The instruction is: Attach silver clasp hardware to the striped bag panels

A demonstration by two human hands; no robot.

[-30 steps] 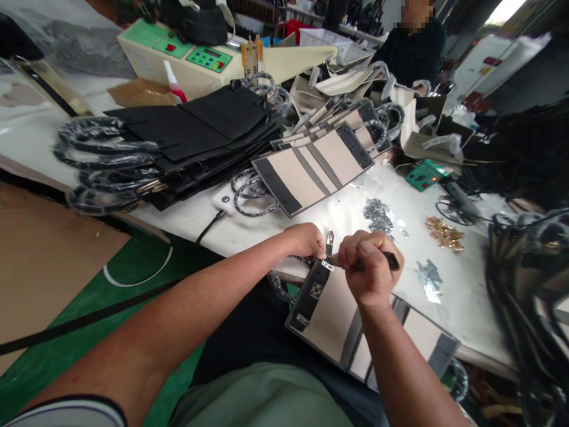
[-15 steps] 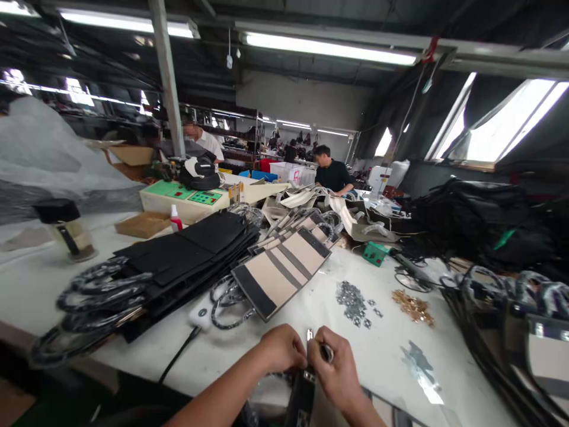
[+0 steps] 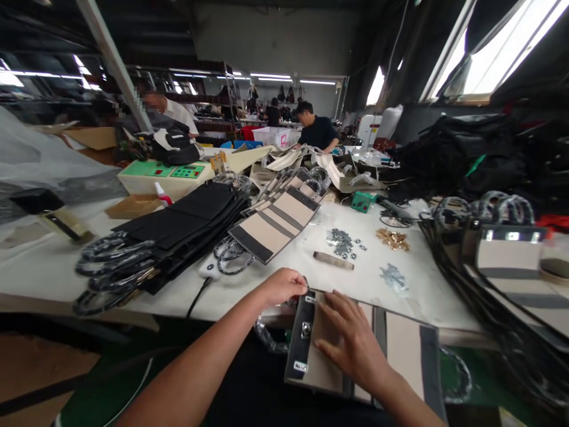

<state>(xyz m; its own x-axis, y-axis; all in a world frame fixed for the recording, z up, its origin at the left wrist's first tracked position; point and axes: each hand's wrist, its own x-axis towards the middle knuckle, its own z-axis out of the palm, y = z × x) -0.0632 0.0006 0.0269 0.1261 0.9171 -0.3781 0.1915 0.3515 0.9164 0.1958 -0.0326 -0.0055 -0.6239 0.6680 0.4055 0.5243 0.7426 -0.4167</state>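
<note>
A beige bag panel (image 3: 403, 344) with dark grey bands lies at the table's front edge, partly overhanging it. Small metal fittings (image 3: 306, 330) sit along its dark left strip. My left hand (image 3: 283, 287) pinches the far left corner of this panel between thumb and fingers. Spread flat across the panel's beige part, my right hand (image 3: 353, 341) presses on it with fingers apart. Plastic-wrapped handle loops (image 3: 457, 373) stick out at the panel's sides. A brownish bar-shaped tool (image 3: 333, 261) rests on the table just beyond the panel.
Grey metal plates (image 3: 340, 242), brass-coloured pieces (image 3: 392, 239) and clear film bits (image 3: 393, 279) lie beyond my hands. A stack of black bag pieces (image 3: 186, 228) is at left, more striped panels (image 3: 275, 222) beside it. Other bags (image 3: 507, 255) stand right. A co-worker (image 3: 317, 127) works behind.
My right hand has let go of the bar-shaped tool, which now lies on the table, and has opened onto the panel. The panel shows more fully. The view has tilted down.
</note>
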